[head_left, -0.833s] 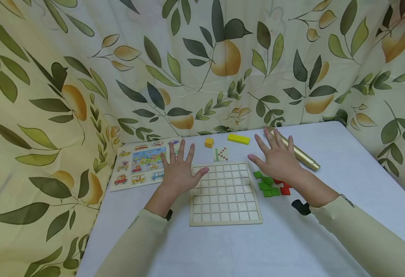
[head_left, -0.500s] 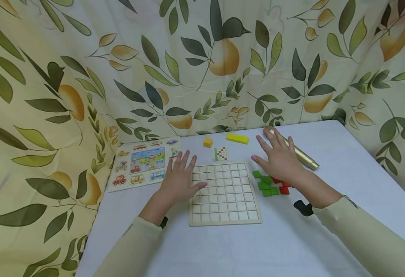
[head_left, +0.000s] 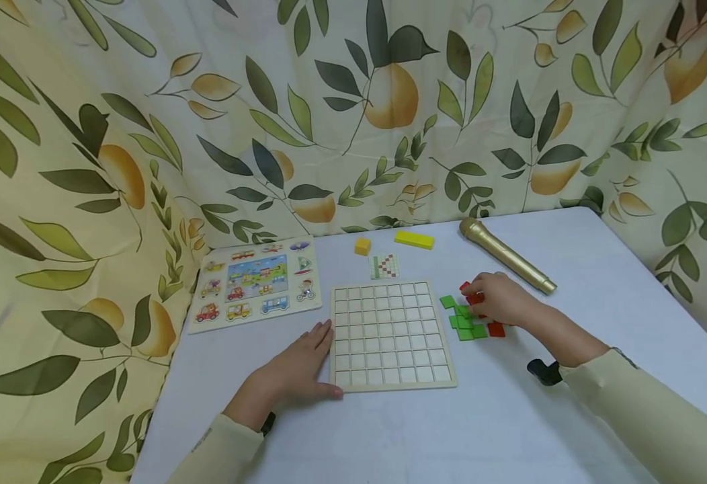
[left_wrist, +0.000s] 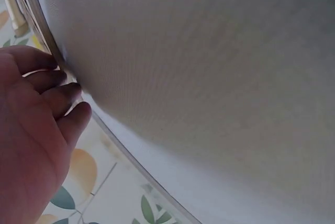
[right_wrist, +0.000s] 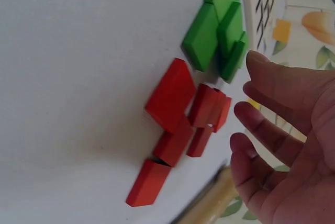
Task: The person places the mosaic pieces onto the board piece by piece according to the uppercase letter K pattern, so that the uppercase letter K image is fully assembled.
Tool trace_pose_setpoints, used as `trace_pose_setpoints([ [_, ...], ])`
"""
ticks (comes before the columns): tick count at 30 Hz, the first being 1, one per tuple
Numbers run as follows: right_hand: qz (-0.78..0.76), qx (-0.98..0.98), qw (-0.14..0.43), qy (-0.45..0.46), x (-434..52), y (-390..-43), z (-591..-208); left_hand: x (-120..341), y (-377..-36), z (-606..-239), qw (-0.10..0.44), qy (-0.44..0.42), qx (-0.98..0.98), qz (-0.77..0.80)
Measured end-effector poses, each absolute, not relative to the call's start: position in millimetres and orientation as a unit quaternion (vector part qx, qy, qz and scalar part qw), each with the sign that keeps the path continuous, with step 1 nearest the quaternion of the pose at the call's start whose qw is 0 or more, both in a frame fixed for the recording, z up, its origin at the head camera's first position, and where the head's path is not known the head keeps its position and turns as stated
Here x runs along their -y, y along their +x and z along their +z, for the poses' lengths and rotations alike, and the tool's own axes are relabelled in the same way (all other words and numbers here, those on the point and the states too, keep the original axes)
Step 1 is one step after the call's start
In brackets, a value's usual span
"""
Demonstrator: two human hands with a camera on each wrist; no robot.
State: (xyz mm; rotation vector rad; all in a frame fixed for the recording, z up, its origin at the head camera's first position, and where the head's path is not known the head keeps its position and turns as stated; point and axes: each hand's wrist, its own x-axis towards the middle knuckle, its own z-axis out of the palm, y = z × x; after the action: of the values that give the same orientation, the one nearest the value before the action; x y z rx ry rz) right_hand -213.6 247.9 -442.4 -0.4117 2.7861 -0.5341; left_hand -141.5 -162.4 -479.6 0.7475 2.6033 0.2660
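A pale wooden grid board [head_left: 384, 336] lies in the middle of the white table. My left hand [head_left: 296, 366] rests along its left edge, the thumb at the near left corner and the fingers loosely extended. Over the small red tiles [head_left: 496, 329], to the right of the board, hovers my right hand [head_left: 501, 299]. In the right wrist view its fingers bend loosely near the red tiles [right_wrist: 170, 96], and nothing shows between them. Green tiles [head_left: 464, 323] lie between the red ones and the board. Part of the red group is hidden under the right hand.
A vehicle picture puzzle [head_left: 257, 277] lies at the back left. Behind the board are a small patterned card [head_left: 384, 267], an orange-yellow cube [head_left: 362, 246] and a yellow bar [head_left: 414, 239]. A gold microphone [head_left: 507, 255] lies at the back right.
The left hand has come down and nearer, from above the board's far left to its left edge. The right hand has lowered from over the microphone to the red tiles, its spread fingers drawing together.
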Motion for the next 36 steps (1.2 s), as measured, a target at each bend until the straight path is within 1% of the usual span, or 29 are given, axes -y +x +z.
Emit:
trace_pose_setpoints([
  [5, -0.193, -0.956, 0.154, -0.155, -247, -219, -451, 165, -143, -482, 0.204, 0.269, -0.938, 0.075],
  [13, -0.209, -0.955, 0.150, -0.148, -240, -223, -449, 163, -144, -480, 0.180, 0.277, -0.942, 0.052],
  [17, -0.219, -0.954, 0.148, -0.140, -236, -225, -449, 160, -144, -480, 0.179, 0.272, -0.945, 0.039],
  [25, -0.253, -0.942, 0.148, -0.162, -231, -234, -441, 158, -147, -482, 0.174, 0.273, -0.946, 0.011],
  [30, -0.271, -0.936, 0.151, -0.165, -214, -250, -434, 158, -147, -484, 0.170, 0.279, -0.945, 0.009],
  [36, -0.282, -0.930, 0.150, -0.182, -184, -267, -437, 156, -143, -490, 0.177, 0.279, -0.944, 0.015],
])
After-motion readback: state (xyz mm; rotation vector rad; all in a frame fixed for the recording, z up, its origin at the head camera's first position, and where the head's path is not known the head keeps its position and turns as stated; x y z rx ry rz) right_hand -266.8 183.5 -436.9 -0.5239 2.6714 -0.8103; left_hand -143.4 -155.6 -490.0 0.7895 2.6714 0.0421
